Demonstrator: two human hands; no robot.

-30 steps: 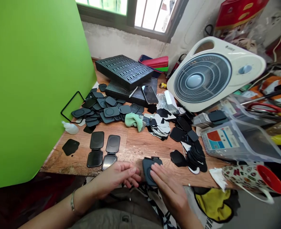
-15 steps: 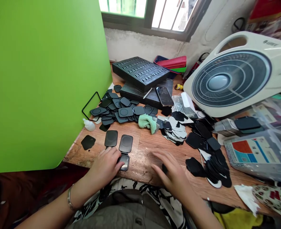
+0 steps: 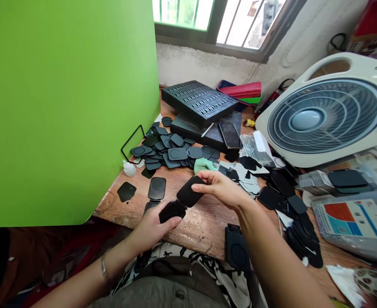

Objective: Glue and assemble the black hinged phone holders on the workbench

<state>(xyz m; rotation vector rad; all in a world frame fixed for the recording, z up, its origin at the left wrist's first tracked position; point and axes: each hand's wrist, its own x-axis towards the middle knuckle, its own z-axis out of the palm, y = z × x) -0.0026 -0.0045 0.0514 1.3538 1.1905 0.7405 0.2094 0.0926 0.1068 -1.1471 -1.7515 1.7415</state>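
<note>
1. Left hand (image 3: 153, 229): grip closed around the lower half of a hinged black case (image 3: 172, 211), fingers curled over its near edge. Metal bracelet (image 3: 104, 267) on wrist.
2. Right hand (image 3: 222, 188): grip pinching the upper half of the same case between thumb and fingers.
3. Case is opened out, held off the desk (image 3: 201, 231) between both hands.
4. Near left hand: a second open black case (image 3: 157, 188) lying flat, and a loose black pad (image 3: 126, 191) further left.
5. Just beside right forearm: a dark closed case (image 3: 236, 248) on the desk.
6. Further back: heap of black pads (image 3: 166, 149), green cloth (image 3: 204, 164) touching the heap, phone (image 3: 230, 134) on a dark board (image 3: 204, 137), black slotted tray (image 3: 198, 102).
7. Far right: white box fan (image 3: 326, 115).
</note>
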